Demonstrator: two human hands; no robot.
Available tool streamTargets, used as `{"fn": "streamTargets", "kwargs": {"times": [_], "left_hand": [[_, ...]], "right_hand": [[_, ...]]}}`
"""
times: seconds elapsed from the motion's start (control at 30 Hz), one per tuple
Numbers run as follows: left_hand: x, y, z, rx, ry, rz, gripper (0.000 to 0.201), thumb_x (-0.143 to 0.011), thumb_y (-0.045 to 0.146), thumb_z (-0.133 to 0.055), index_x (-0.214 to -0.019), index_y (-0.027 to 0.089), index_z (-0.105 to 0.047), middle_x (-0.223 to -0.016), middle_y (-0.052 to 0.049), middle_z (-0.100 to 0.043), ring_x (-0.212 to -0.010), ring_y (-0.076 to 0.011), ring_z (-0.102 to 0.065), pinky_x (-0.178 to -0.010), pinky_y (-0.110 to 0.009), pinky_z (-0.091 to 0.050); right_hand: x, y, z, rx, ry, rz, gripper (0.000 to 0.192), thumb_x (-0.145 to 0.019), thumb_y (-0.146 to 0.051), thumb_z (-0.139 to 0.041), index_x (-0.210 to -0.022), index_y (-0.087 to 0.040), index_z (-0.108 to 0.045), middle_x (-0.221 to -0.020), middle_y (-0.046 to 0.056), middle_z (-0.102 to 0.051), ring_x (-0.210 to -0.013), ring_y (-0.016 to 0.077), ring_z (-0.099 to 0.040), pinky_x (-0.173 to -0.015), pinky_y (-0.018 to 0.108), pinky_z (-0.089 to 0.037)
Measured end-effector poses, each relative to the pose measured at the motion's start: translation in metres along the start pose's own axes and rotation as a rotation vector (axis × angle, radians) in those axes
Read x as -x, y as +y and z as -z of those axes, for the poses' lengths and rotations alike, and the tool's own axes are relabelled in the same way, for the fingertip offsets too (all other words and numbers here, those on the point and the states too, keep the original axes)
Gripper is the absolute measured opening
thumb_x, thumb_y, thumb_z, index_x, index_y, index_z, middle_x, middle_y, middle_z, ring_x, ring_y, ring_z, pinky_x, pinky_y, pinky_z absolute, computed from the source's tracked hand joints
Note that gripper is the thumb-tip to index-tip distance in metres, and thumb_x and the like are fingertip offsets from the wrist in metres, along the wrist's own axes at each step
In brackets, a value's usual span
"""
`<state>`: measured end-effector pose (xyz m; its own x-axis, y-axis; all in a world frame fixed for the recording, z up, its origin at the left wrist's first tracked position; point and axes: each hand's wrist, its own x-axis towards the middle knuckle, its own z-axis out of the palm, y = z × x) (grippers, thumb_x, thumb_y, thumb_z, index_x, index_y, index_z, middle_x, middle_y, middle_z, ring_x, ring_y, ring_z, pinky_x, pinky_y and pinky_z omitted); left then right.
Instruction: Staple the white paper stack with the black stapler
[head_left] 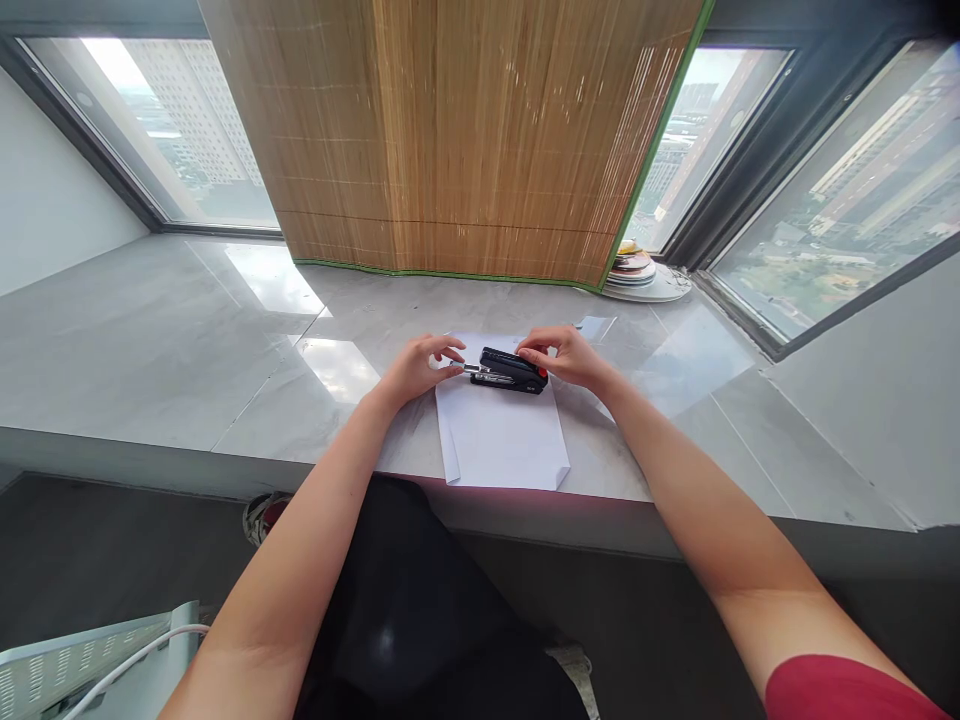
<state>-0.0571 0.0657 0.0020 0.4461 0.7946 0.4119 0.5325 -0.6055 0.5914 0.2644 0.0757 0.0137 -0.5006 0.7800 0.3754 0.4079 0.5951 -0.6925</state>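
Observation:
A black stapler (510, 371) lies on its base, on top of white paper sheets (504, 440), with its upper arm tilted up from the metal staple channel. My right hand (564, 354) grips its rear end at the right, next to a small red part. At the left end a narrow metal piece (465, 368) juts out of the stapler. The thumb and a finger of my left hand (425, 366) pinch it, while the other fingers are raised. Whether staples lie in the channel is too small to tell. The lower corners of the paper curl up.
The grey tiled sill (150, 350) ends in a front edge near my body. A bamboo blind (480, 140) hangs at the back. Stacked plates (649, 280) stand at the right by the window. A pale slatted object (82, 660) with a cable is at lower left.

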Motion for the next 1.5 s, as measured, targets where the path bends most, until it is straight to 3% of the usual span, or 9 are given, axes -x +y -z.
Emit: {"fn": "streamTargets", "kwargs": {"times": [0.2,0.43,0.53,0.67,0.9,1.2,1.33,1.5], "left_hand": [[0.002,-0.003,0.007,0.024,-0.034,0.055,0.028,-0.088,0.031,-0.081,-0.115,0.027,-0.077,-0.102,-0.003,-0.083,-0.095,-0.0217,-0.07,-0.098,-0.042,-0.052],[0.003,-0.005,0.012,-0.006,0.001,0.058,0.028,-0.086,0.029,-0.083,-0.114,0.027,-0.078,-0.1,-0.004,-0.083,-0.093,-0.0221,-0.07,-0.091,-0.041,-0.054],[0.0,-0.003,0.008,-0.038,0.028,0.037,0.025,-0.086,0.028,-0.085,-0.11,0.027,-0.077,-0.095,-0.003,-0.083,-0.09,-0.0217,-0.069,-0.094,-0.042,-0.053],[-0.003,0.004,-0.003,-0.024,0.052,0.0,0.023,-0.088,0.032,-0.085,-0.109,0.027,-0.076,-0.094,-0.002,-0.084,-0.089,-0.0217,-0.07,-0.097,-0.044,-0.051],[-0.003,0.015,-0.009,0.066,0.098,-0.035,0.025,-0.089,0.043,-0.086,-0.107,0.027,-0.077,-0.093,-0.004,-0.083,-0.091,-0.0234,-0.073,-0.097,-0.045,-0.053],[-0.003,0.023,-0.005,0.029,0.055,-0.086,0.047,-0.074,0.041,-0.098,-0.113,0.027,-0.075,-0.1,-0.004,-0.081,-0.099,-0.0253,-0.067,-0.096,-0.042,-0.053],[-0.005,0.019,-0.007,-0.064,-0.001,-0.112,0.046,-0.071,0.042,-0.1,-0.108,0.028,-0.076,-0.099,-0.003,-0.079,-0.093,-0.0243,-0.064,-0.096,-0.042,-0.049],[-0.005,0.019,-0.008,-0.009,0.062,-0.131,0.042,-0.076,0.052,-0.095,-0.104,0.027,-0.075,-0.092,-0.004,-0.075,-0.095,-0.0247,-0.063,-0.086,-0.039,-0.051]], "right_hand": [[0.001,-0.004,0.002,-0.02,-0.015,-0.019,0.038,-0.098,-0.056,-0.068,-0.092,-0.022,-0.082,-0.084,0.004,-0.074,-0.067,0.0157,-0.06,-0.068,0.033,-0.047],[0.001,-0.008,0.0,-0.007,-0.151,0.034,0.048,-0.09,-0.057,-0.079,-0.124,-0.023,-0.076,-0.099,0.006,-0.075,-0.084,0.0193,-0.062,-0.074,0.032,-0.048],[-0.003,-0.008,-0.01,0.049,-0.198,0.1,0.039,-0.093,-0.052,-0.076,-0.116,-0.021,-0.076,-0.1,0.007,-0.074,-0.084,0.0193,-0.062,-0.073,0.031,-0.046],[-0.006,-0.01,-0.022,0.066,-0.121,0.176,0.03,-0.095,-0.048,-0.074,-0.104,-0.019,-0.076,-0.09,0.005,-0.071,-0.08,0.0183,-0.06,-0.073,0.031,-0.044],[-0.003,-0.023,-0.022,-0.022,-0.079,0.163,0.034,-0.094,-0.053,-0.075,-0.105,-0.021,-0.078,-0.09,0.004,-0.071,-0.08,0.018,-0.06,-0.074,0.031,-0.044],[-0.004,-0.036,-0.023,-0.056,-0.127,0.252,0.029,-0.094,-0.048,-0.077,-0.108,-0.023,-0.079,-0.093,0.005,-0.07,-0.085,0.0205,-0.061,-0.076,0.033,-0.046],[-0.005,-0.038,-0.028,-0.005,-0.14,0.27,0.028,-0.094,-0.049,-0.078,-0.103,-0.023,-0.079,-0.088,0.005,-0.069,-0.084,0.0208,-0.059,-0.075,0.033,-0.044],[-0.003,-0.036,-0.031,-0.083,-0.108,0.242,0.033,-0.093,-0.053,-0.079,-0.106,-0.023,-0.08,-0.092,0.006,-0.071,-0.082,0.0202,-0.061,-0.074,0.033,-0.047]]}}
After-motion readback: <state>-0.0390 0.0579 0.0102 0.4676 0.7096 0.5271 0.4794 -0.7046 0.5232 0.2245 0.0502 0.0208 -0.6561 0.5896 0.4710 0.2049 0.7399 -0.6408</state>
